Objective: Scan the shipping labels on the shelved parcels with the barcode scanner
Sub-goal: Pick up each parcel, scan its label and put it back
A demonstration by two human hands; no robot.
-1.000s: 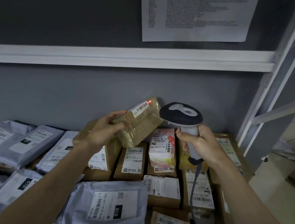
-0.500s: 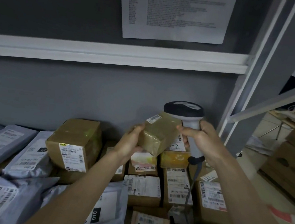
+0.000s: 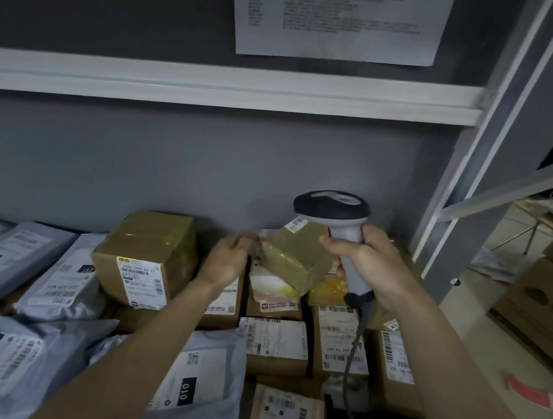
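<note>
My right hand (image 3: pixel 370 265) grips the grey handle of the barcode scanner (image 3: pixel 332 208). Its dark head is up and faces the wall, and its cable (image 3: pixel 352 355) hangs down over the parcels. Just left of the scanner, a small brown taped box (image 3: pixel 291 259) lies tilted on the pile, a white label on its top corner. My left hand (image 3: pixel 228 259) is blurred at that box's left edge. Whether it is gripping the box is unclear. Labelled cardboard parcels (image 3: pixel 273 343) fill the shelf below.
Grey poly mailers (image 3: pixel 17 262) lie at the left, beside a larger brown box (image 3: pixel 149 257). A white shelf rail (image 3: pixel 213 85) runs above, under a printed sheet (image 3: pixel 338 16). A metal upright (image 3: pixel 471 183) stands at the right. Cardboard cartons (image 3: pixel 547 298) sit on the floor beyond it.
My left hand has brought the small brown box down from in front of the scanner onto the pile by the wall. The view has shifted right; the scanner stays upright.
</note>
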